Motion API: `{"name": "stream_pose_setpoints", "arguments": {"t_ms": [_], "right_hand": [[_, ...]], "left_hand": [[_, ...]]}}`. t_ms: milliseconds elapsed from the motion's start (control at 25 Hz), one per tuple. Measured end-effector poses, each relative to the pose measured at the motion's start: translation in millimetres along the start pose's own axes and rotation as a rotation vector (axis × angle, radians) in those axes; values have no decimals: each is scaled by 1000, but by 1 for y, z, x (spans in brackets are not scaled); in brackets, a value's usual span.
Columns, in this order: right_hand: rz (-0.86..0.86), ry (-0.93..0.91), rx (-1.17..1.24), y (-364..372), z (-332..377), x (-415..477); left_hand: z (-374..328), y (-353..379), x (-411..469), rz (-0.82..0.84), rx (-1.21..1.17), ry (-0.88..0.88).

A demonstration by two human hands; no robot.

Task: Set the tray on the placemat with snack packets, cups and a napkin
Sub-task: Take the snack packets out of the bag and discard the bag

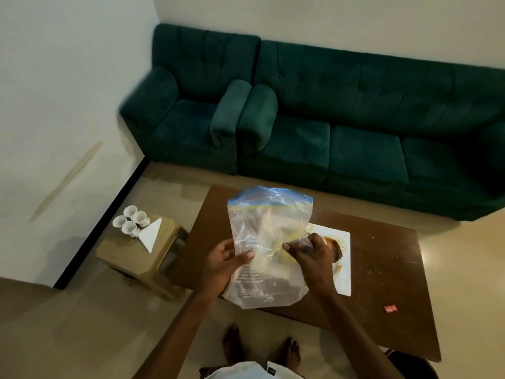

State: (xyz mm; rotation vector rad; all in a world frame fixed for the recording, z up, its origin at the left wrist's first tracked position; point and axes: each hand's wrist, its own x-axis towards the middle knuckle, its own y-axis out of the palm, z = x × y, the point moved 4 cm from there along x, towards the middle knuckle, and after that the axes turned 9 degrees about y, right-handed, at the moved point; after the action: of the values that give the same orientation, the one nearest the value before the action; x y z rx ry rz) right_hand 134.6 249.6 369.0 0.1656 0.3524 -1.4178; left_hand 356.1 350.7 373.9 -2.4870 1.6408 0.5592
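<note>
I hold a clear zip-top plastic bag [269, 242] with a blue seal strip upright above the dark wooden coffee table [382, 263]. My left hand [224, 262] grips its left edge and my right hand [314, 253] pinches its right side. Something yellow shows faintly through the plastic. Behind the bag a white placemat [343, 274] with a gold and brown pattern lies on the table, mostly hidden. Several white cups [131, 221] and a folded white napkin [150, 233] sit on a small wooden stool [128, 255] left of the table. No tray is visible.
A small red packet [390, 308] lies on the table's right front. A dark green armchair [191, 105] and matching sofa [369, 127] stand against the far wall. My bare feet [262, 348] stand on the beige floor by the table's near edge.
</note>
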Motion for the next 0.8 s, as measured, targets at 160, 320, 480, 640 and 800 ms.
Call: {"name": "stream_pose_setpoints", "arguments": {"t_ms": [160, 320, 480, 640, 800], "right_hand": [[-72, 3, -103, -10, 0, -1], [-13, 131, 86, -21, -2, -4], [233, 235, 308, -25, -5, -4], [150, 194, 204, -25, -8, 8], [58, 126, 157, -28, -2, 17]], "left_hand": [[-17, 7, -1, -111, 73, -7], [-25, 11, 2, -64, 76, 2], [-24, 10, 6, -45, 7, 9], [-23, 10, 10, -43, -34, 14], [-26, 8, 14, -85, -67, 20]]}}
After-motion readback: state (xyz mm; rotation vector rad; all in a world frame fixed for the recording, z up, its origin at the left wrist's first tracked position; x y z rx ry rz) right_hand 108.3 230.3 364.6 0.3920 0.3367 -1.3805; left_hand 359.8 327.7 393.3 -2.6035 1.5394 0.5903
